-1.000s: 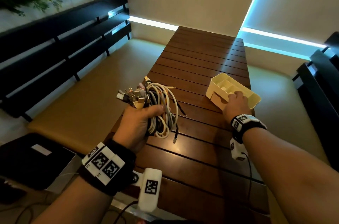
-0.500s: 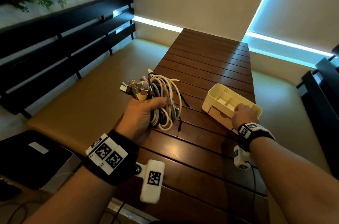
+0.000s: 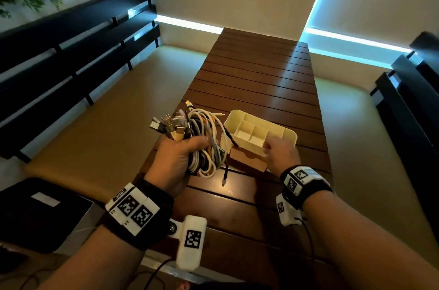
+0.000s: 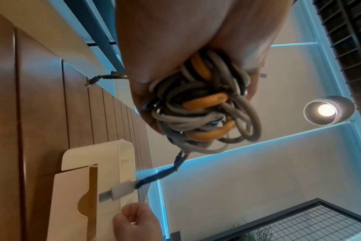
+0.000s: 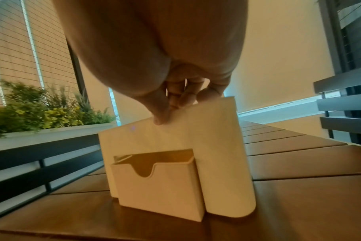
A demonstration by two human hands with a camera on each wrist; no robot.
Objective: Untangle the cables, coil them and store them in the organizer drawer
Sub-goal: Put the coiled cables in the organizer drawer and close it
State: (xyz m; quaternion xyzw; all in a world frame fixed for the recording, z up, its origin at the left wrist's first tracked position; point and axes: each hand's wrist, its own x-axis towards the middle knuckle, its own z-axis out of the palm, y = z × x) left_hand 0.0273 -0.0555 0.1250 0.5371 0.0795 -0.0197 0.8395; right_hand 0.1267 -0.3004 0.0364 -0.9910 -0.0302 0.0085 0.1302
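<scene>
My left hand (image 3: 177, 159) grips a tangled bundle of cables (image 3: 202, 140) above the table's near left part; white, grey, orange and black cords loop out of it, several plugs fan out at the top, and one black end dangles. In the left wrist view the bundle of cables (image 4: 204, 114) fills my palm and a white USB plug (image 4: 118, 190) hangs low. A cream organizer (image 3: 259, 133) with open compartments stands on the table. My right hand (image 3: 280, 154) pinches its near rim, thumb outside and fingers inside (image 5: 175, 97). Its small drawer (image 5: 157, 184) sticks out at the front.
The slatted wooden table (image 3: 259, 80) runs away from me, with tan padded benches (image 3: 99, 128) and dark slatted backrests on both sides. A black case (image 3: 35, 213) lies at the lower left. A planter with green plants (image 5: 41, 110) stands behind the left bench.
My right hand has pulled the organizer toward me and to the left, closer to the cable bundle. The left hand keeps its grip on the bundle.
</scene>
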